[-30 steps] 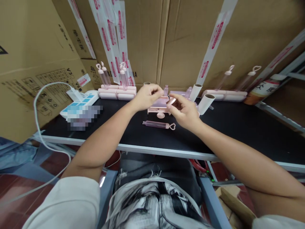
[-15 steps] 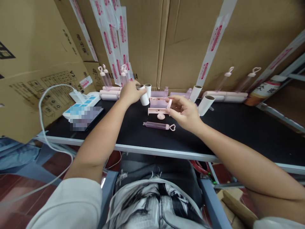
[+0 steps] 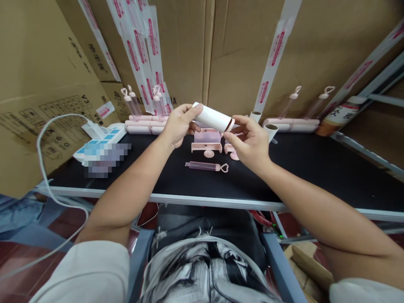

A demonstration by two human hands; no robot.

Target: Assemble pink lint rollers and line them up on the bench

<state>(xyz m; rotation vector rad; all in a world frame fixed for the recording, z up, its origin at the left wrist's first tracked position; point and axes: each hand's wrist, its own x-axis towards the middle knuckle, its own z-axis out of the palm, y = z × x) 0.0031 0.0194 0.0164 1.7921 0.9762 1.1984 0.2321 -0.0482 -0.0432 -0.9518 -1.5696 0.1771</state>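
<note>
left hand [image 3: 178, 125] has just lifted white roll [image 3: 212, 118] off table [image 3: 303, 168], fingers wrapped round it; right hand [image 3: 249, 142] now pinches pink cap [image 3: 230, 125] onto its end

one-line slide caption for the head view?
Left hand holds a white paper roll above the black table; right hand fits a pink end cap.

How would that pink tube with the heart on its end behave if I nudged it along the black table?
The pink tube lies on its side on the black table, so its round body would probably roll. The heart-shaped end would likely catch and stop it soon. It looks like thin, see-through plastic, so it is probably light and stiff, and may skid on the smooth top.
</note>
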